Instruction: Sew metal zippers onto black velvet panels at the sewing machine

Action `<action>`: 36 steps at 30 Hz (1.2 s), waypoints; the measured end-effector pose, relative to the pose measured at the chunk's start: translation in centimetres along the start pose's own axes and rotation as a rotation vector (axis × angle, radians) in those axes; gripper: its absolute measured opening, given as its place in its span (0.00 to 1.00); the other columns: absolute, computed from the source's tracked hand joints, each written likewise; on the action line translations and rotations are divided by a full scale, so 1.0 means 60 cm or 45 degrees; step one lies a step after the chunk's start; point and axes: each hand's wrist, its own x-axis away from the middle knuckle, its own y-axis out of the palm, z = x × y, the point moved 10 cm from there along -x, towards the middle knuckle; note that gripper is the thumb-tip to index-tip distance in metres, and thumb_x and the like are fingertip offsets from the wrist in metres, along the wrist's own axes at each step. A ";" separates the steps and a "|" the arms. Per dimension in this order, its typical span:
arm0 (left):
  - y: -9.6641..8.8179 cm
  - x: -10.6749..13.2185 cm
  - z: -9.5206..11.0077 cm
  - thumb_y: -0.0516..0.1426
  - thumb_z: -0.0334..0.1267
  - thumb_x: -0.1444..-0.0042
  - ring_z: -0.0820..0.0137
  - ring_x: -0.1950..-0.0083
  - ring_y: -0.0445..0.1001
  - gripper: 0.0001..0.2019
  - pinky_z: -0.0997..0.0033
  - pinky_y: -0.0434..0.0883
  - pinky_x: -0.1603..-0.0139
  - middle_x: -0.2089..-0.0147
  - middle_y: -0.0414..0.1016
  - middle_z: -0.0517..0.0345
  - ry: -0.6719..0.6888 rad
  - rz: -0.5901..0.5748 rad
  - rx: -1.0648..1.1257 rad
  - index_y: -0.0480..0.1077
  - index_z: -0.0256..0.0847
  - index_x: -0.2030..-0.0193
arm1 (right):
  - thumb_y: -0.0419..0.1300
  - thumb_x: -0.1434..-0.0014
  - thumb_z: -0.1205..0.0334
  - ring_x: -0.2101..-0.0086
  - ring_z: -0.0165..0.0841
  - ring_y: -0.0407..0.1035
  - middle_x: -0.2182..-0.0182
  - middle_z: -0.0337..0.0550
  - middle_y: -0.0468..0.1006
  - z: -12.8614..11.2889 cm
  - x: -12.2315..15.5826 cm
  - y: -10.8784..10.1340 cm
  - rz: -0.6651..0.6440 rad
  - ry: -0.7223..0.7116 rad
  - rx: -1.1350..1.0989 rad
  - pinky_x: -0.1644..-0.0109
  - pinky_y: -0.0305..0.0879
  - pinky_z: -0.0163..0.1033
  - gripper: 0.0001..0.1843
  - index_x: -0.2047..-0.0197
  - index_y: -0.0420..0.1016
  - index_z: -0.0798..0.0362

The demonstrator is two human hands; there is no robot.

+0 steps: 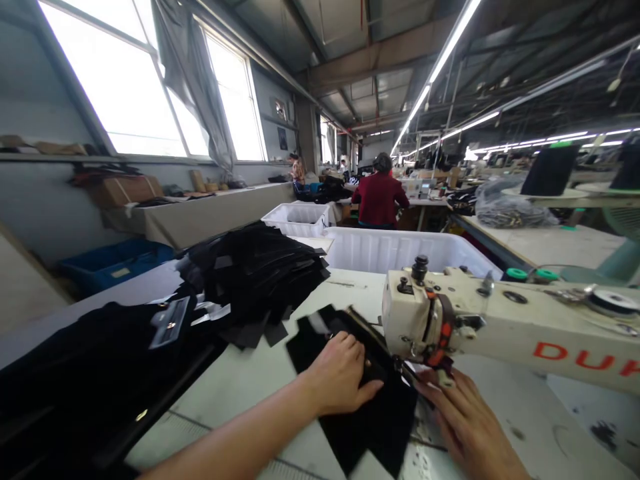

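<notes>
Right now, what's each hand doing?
Left hand: open, pressed flat on the black fabric piece.
Right hand: open, holding nothing, below the cream sewing machine head.

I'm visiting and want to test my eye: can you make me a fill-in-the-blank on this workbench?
The fabric under the left hand and right hand is ____.
It lies under a ____ machine.
The bins behind it are ____.
The person seated ahead wears a ____ top.
Missing: black, sewing, white, red.
</notes>
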 end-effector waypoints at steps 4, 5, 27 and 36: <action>-0.059 0.039 -0.037 0.54 0.48 0.35 0.65 0.67 0.76 0.17 0.64 0.72 0.58 0.72 0.74 0.55 -0.073 0.077 -0.116 0.74 0.42 0.71 | 0.56 0.40 0.67 0.55 0.37 0.76 0.51 0.43 0.80 -0.077 -0.024 -0.002 -0.066 -0.222 0.006 0.51 0.72 0.42 0.22 0.43 0.72 0.50; -0.089 0.046 -0.076 0.53 0.44 0.33 0.64 0.63 0.76 0.14 0.62 0.72 0.54 0.68 0.76 0.54 -0.156 0.134 -0.168 0.75 0.41 0.66 | 0.57 0.39 0.63 0.55 0.37 0.76 0.50 0.43 0.80 -0.094 -0.027 0.001 -0.090 -0.255 0.005 0.54 0.73 0.41 0.20 0.43 0.72 0.50; -0.270 0.058 -0.533 0.58 0.40 0.34 0.61 0.50 0.74 0.14 0.54 0.74 0.51 0.45 0.71 0.49 -0.970 -0.187 -0.532 0.69 0.38 0.44 | 0.58 0.34 0.61 0.49 0.33 0.74 0.45 0.39 0.76 -0.058 0.012 -0.036 -0.255 -0.020 -0.269 0.44 0.71 0.32 0.20 0.39 0.70 0.46; -0.315 0.036 -0.336 0.56 0.42 0.33 0.61 0.53 0.75 0.12 0.54 0.72 0.51 0.52 0.74 0.52 -0.925 -0.040 -0.685 0.70 0.36 0.50 | 0.62 0.38 0.49 0.45 0.42 0.71 0.43 0.43 0.74 -0.044 0.012 0.016 -0.410 -0.107 -0.066 0.44 0.72 0.45 0.23 0.41 0.72 0.41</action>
